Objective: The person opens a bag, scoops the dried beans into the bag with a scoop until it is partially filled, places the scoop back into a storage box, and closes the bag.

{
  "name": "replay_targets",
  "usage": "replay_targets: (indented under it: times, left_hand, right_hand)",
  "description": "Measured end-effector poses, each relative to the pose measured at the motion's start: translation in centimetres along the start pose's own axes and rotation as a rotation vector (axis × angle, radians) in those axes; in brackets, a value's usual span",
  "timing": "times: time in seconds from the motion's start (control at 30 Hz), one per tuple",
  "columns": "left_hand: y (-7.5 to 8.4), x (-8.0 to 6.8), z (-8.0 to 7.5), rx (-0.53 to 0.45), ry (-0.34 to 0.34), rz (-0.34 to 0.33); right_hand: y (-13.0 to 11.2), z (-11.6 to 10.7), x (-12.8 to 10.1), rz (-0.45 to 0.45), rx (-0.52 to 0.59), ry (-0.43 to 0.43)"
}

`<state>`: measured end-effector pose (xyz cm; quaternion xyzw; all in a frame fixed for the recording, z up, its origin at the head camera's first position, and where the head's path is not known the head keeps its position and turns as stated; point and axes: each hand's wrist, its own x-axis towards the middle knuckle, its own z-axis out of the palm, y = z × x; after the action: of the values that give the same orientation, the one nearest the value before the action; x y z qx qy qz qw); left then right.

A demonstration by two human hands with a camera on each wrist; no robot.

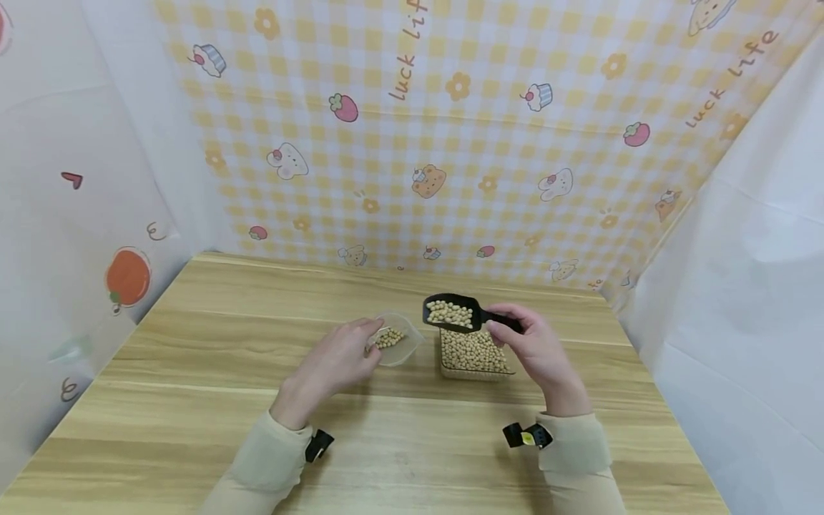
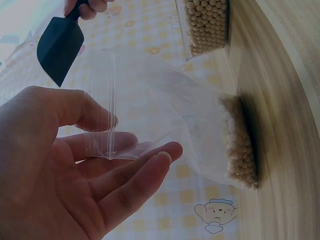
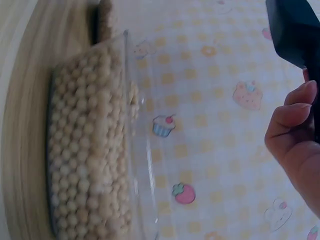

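My left hand pinches the top edge of a clear zip bag between thumb and fingers. The bag stands upright on the table with its mouth spread, and soybeans fill its bottom. In the head view, my right hand grips the handle of a black scoop, which holds a load of soybeans. The scoop is raised over the far-left part of a clear box heaped with soybeans, its tip pointing left toward the bag.
The box stands on the wooden table just right of the bag. A checked cloth hangs behind the table, and white cloths close off both sides. Each wrist wears a small black camera.
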<state>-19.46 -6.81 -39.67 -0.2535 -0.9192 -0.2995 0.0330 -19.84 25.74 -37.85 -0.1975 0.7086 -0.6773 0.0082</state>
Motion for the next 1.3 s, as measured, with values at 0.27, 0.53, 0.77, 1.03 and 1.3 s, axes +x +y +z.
replay_targets:
  times: [0.27, 0.53, 0.77, 1.03, 1.3]
  left_hand:
    - [0.1, 0.1, 0.0, 0.028, -0.005, -0.009]
    - [0.2, 0.2, 0.1, 0.014, -0.015, -0.013]
    - [0.2, 0.1, -0.1, 0.011, -0.013, -0.011]
    - [0.2, 0.2, -0.3, 0.030, -0.008, -0.009]
    - [0.1, 0.1, -0.1, 0.041, -0.002, -0.012]
  right_hand:
    - [-1.4, 3.7, 0.5, 0.047, -0.338, -0.032]
    - [-1.5, 5.4, 0.7, -0.017, -0.377, -0.022]
    - [-1.7, 6.1, 0.6, -0.138, -0.549, -0.028]
    - [-1.8, 7.2, 0.4, -0.307, -0.745, -0.021]
    - [-1.7, 8.1, 0.4, -0.305, -0.798, -0.054]
